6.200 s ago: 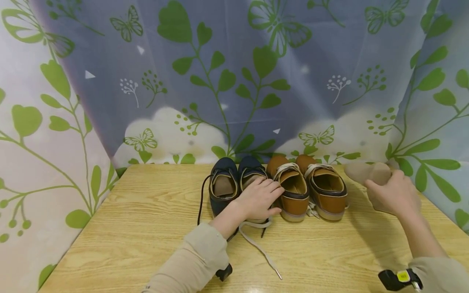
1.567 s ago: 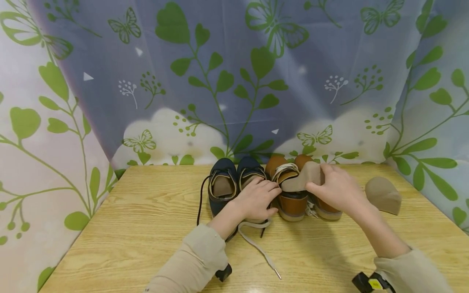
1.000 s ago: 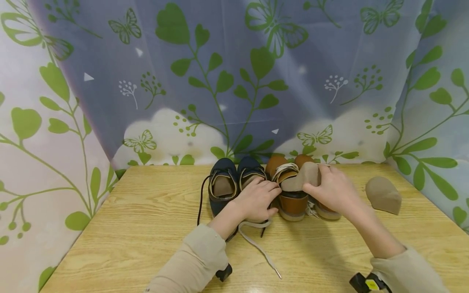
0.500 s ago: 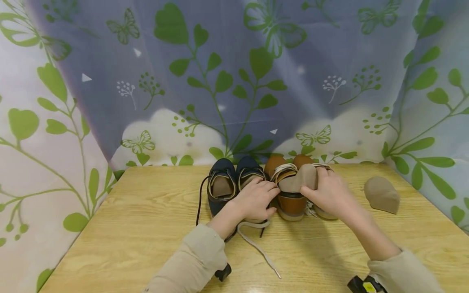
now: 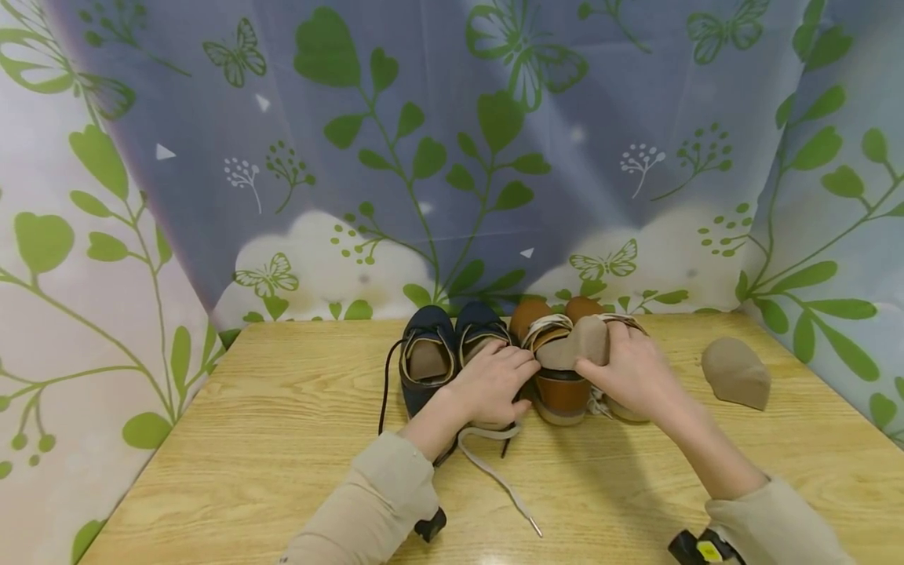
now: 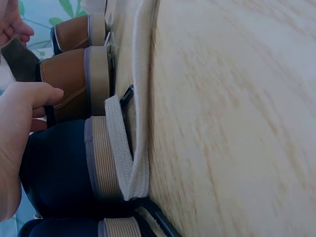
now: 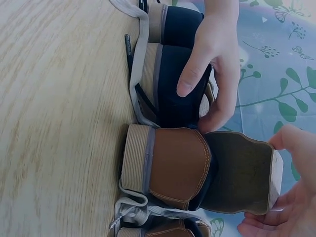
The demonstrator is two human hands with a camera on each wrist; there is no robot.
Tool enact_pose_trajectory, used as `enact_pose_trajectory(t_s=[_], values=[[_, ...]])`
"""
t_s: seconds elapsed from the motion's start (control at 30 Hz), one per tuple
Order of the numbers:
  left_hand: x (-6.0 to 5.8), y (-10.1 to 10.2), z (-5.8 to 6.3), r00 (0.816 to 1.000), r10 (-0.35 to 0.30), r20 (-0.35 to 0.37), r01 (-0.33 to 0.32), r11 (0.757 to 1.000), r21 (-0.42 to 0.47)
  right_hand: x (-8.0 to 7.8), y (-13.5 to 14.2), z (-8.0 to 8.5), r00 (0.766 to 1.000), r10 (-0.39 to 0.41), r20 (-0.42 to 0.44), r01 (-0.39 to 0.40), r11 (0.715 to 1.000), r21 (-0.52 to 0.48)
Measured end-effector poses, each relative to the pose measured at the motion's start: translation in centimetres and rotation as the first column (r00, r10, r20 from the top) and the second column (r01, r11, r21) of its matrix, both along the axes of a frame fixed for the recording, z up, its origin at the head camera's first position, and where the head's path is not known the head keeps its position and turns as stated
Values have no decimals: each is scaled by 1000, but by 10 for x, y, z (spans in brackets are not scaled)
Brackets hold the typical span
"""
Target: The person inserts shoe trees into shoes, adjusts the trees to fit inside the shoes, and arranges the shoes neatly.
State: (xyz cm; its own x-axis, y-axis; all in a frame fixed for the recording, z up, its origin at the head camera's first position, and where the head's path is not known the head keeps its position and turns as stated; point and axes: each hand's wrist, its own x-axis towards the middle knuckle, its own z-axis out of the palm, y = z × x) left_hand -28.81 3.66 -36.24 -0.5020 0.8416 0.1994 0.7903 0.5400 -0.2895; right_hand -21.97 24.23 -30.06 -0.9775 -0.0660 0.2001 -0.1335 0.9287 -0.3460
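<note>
Two navy shoes (image 5: 428,322) and two brown shoes (image 5: 563,396), four in all, stand in a row, toes at the worktop's (image 5: 282,439) far edge. The right hand (image 5: 636,373) has its grip pinched on one insert (image 5: 588,339), whose low end sits in the mouth of the brown shoe beside the navy pair. A second insert (image 5: 737,375) lies near the right edge. The left hand (image 5: 494,384), grip relaxed and unclasped, rests over one navy shoe.

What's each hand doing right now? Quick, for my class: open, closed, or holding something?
Left hand: open, resting over a navy shoe.
Right hand: holding a beige insert at a brown shoe.
</note>
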Motion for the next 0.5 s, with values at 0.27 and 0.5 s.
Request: enact_pose_trajectory(t_s=[0.27, 0.5], values=[[1, 0, -1, 1000, -2, 12, 3, 1000, -7, 0, -2, -3, 1000, 6, 19, -6, 1000, 8], [-1, -2, -3, 1000, -12, 4, 12, 1000, 2, -1, -3, -6, 1000, 7, 6, -7, 1000, 18]])
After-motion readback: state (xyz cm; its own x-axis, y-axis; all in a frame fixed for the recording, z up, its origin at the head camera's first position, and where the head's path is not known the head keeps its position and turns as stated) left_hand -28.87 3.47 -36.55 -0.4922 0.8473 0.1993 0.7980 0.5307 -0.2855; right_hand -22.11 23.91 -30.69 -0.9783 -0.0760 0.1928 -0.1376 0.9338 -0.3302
